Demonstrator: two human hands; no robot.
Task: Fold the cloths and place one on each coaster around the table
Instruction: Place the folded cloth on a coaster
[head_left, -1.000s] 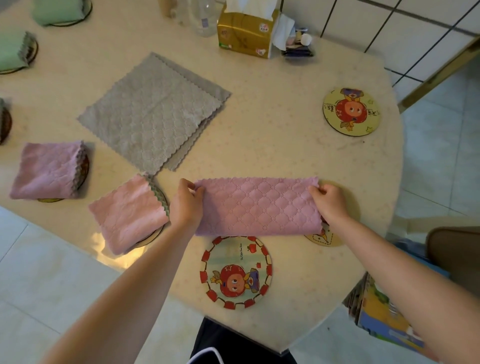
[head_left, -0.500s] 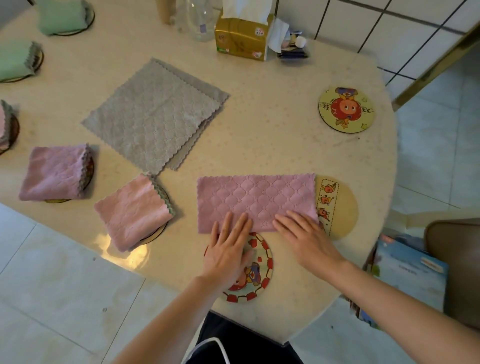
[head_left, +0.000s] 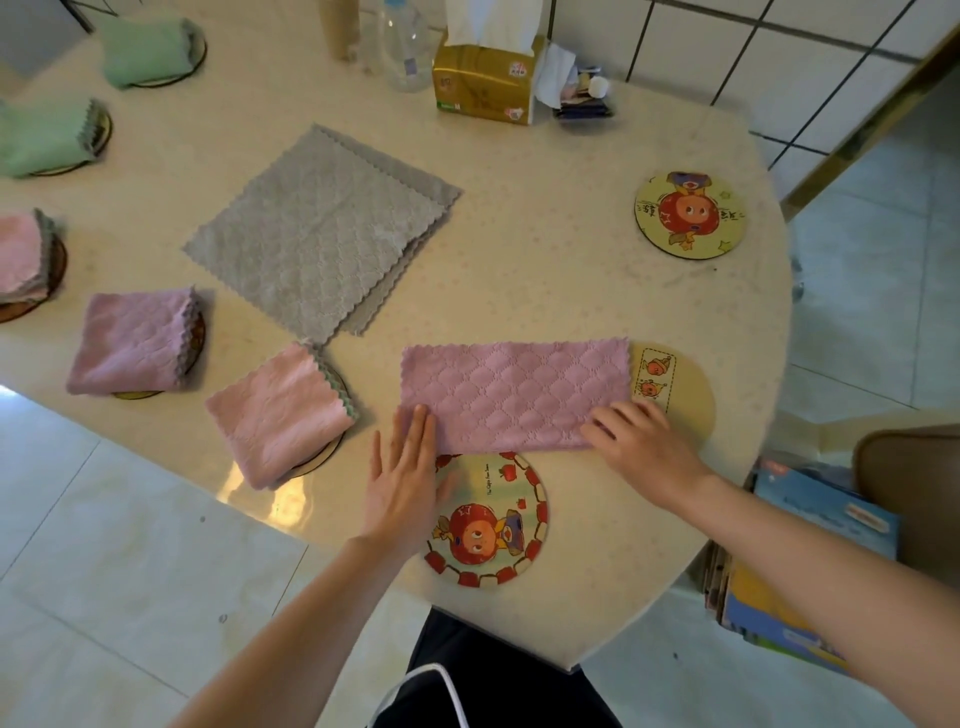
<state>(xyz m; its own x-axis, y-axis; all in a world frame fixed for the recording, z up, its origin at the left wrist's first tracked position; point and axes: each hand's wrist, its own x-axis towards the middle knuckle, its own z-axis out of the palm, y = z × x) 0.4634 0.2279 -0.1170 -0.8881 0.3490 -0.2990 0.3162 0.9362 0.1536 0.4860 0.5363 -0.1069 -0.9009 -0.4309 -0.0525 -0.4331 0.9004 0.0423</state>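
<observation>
A pink quilted cloth (head_left: 511, 392), folded into a long strip, lies flat near the table's front edge. My left hand (head_left: 402, 480) rests flat, fingertips on the strip's near left corner. My right hand (head_left: 641, 449) presses its near right corner with spread fingers. A red-rimmed cartoon coaster (head_left: 491, 522) lies just below the strip, partly under my left hand. A tan coaster (head_left: 678, 389) pokes out from under the strip's right end. Another bare coaster (head_left: 688, 214) sits at the far right. Unfolded grey cloths (head_left: 317, 234) lie stacked mid-table.
Folded cloths sit on coasters along the left: pink (head_left: 280, 413), mauve (head_left: 132, 340), pink (head_left: 21, 257), green (head_left: 44, 136) and green (head_left: 148, 49). A tissue box (head_left: 485, 80) and bottle (head_left: 405, 47) stand at the back. Books (head_left: 795, 571) and a chair (head_left: 914, 483) are at right.
Both hands left the strip's two ends, came to its near edge and flattened on it. They then slid apart toward the near corners. The tan coaster became uncovered.
</observation>
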